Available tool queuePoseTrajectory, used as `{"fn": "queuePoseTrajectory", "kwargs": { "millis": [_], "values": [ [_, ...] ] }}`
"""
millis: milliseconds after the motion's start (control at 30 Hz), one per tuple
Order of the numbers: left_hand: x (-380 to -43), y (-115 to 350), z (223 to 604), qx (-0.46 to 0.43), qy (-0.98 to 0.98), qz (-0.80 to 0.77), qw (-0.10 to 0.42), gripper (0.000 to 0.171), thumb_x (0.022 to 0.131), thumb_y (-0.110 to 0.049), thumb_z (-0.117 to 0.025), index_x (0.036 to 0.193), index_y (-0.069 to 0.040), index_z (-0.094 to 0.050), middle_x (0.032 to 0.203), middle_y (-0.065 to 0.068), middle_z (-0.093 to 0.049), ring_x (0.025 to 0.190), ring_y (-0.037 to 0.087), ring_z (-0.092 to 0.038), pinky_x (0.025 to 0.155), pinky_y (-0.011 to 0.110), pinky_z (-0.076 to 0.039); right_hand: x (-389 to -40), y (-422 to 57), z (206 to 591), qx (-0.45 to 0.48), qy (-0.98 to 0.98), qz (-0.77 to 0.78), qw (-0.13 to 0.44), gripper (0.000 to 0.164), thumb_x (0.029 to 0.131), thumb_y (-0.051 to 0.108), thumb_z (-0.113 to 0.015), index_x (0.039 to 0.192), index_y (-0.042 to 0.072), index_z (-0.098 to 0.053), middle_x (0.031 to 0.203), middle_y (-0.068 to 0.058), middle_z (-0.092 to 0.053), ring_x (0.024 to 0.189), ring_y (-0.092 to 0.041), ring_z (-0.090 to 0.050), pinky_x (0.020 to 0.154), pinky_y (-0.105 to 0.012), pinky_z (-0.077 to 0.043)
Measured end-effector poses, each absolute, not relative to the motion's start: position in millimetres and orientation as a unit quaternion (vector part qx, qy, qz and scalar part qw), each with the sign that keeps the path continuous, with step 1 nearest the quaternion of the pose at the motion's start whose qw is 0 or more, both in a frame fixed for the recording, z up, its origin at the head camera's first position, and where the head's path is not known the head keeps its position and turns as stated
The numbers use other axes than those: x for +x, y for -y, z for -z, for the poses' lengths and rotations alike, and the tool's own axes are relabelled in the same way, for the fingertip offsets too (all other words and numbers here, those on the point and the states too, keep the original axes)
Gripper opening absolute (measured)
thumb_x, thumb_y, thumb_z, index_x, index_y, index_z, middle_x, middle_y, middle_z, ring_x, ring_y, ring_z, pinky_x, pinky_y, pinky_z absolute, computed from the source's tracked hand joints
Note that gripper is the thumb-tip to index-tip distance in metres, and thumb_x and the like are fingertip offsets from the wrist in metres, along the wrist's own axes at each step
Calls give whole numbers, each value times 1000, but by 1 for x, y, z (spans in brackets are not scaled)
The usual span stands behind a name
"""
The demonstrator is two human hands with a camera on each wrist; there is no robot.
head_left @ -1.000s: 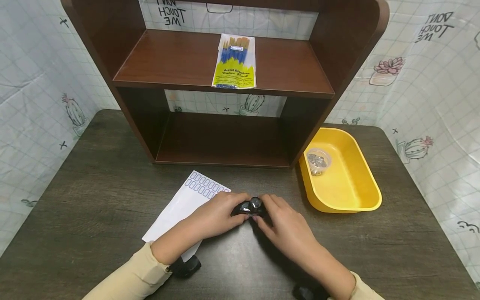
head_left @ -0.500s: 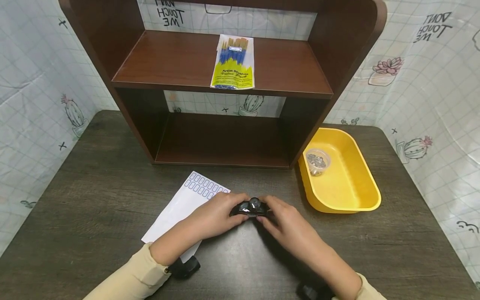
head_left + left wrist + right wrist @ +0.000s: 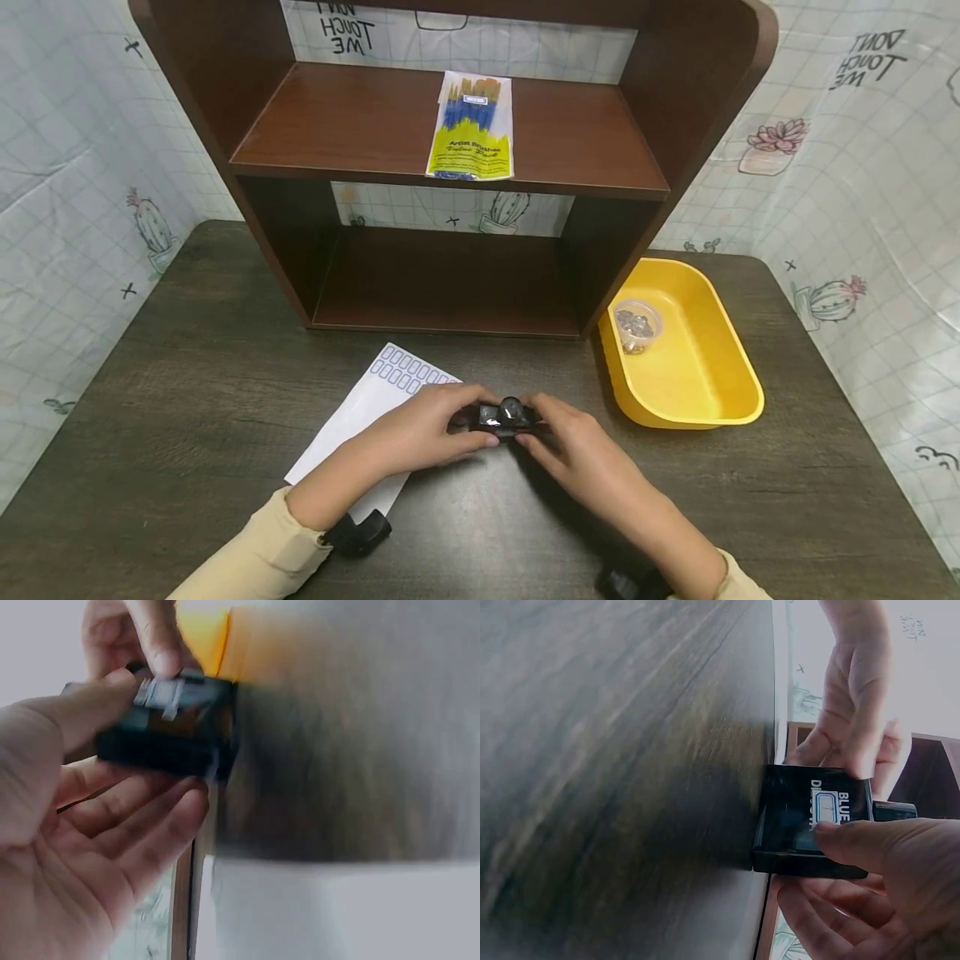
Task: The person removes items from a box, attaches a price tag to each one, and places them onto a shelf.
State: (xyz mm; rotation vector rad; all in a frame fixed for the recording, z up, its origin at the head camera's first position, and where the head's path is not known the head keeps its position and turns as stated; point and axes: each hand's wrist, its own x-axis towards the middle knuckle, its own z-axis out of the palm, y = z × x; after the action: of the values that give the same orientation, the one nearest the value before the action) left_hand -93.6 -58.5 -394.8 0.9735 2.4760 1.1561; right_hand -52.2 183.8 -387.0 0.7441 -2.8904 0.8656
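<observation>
A black, glossy, square perfume bottle (image 3: pixel 497 418) with a round cap stands upright on the table between both hands. Its front carries white lettering and a small blue-framed label (image 3: pixel 826 810) in the right wrist view. My right hand (image 3: pixel 581 446) pinches the bottle's right side, with the thumb on the front by the label and fingers behind. On the other side, my left hand (image 3: pixel 420 429) holds it loosely between thumb and fingers; blur in the left wrist view hides the exact contact. A white sheet of blue-framed labels (image 3: pixel 352 425) lies partly under the left forearm.
A dark wooden shelf unit (image 3: pixel 450 325) stands at the back, with a packet of artist brushes (image 3: pixel 472 125) on its upper board. To the right sits a yellow tray (image 3: pixel 697 358) holding a small clear cup (image 3: pixel 637 321) of shiny bits. Patterned cloth surrounds the table.
My left hand has slid slightly left along the bottle, baring more of its left side. My right hand shifted a little rightward early on. The bottle stays in about the same place.
</observation>
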Motion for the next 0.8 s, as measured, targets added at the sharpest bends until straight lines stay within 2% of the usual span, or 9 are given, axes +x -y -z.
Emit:
{"fn": "queuePoseTrajectory", "kwargs": {
  "millis": [100,167,433,500,567,667,733,800],
  "values": [
    [-97,73,390,310,-843,-424,117,40,100,-34,-72,132,-11,-66,129,4,-75,116,19,-73,99,36,-59,-52,-184,387,241,931,-275,23,32,92,11,-81,119,13,-64,108,4,-73,99,-9,-72,89,-35,-62],
    [-100,84,385,283,-849,-436,93,39,101,-32,-70,132,-8,-66,131,8,-74,118,24,-73,99,39,-60,-52,-184,387,241,931,-272,26,32,91,11,-81,119,14,-64,107,4,-73,98,-8,-71,89,-35,-62],
    [-116,139,356,153,-908,-374,-113,27,102,-18,-68,126,-5,-67,125,13,-72,116,31,-70,95,48,-60,-51,-185,388,242,932,-266,36,31,92,11,-80,119,14,-65,106,5,-74,97,-8,-71,88,-36,-61],
    [-120,152,350,126,-905,-371,-166,25,102,-14,-67,125,-3,-67,122,15,-71,113,32,-69,92,46,-60,-51,-185,388,241,933,-266,35,31,92,12,-80,120,14,-65,107,5,-74,97,-8,-71,89,-36,-61],
    [-125,164,345,99,-892,-383,-219,22,102,-11,-66,122,-2,-67,119,16,-72,107,27,-69,88,35,-58,-51,-185,388,240,933,-266,33,31,92,13,-80,120,14,-66,107,5,-74,97,-8,-70,89,-36,-61],
    [-131,178,341,60,-865,-411,-280,22,101,-10,-66,120,2,-66,114,17,-72,100,9,-65,79,19,-47,-51,-185,388,240,932,-270,34,31,92,12,-80,119,15,-66,107,5,-74,96,-7,-70,88,-36,-61],
    [-135,184,340,34,-851,-423,-310,24,100,-10,-67,119,4,-64,112,18,-70,95,-3,-57,74,14,-42,-52,-185,389,242,931,-272,36,30,92,12,-80,119,15,-66,107,5,-74,96,-8,-70,87,-35,-61],
    [-140,188,339,13,-846,-426,-321,30,100,-12,-68,121,6,-60,114,21,-65,96,-7,-50,73,14,-41,-52,-185,389,240,931,-274,35,30,92,12,-80,119,15,-66,107,5,-74,96,-7,-70,87,-35,-61]
  ]
}}
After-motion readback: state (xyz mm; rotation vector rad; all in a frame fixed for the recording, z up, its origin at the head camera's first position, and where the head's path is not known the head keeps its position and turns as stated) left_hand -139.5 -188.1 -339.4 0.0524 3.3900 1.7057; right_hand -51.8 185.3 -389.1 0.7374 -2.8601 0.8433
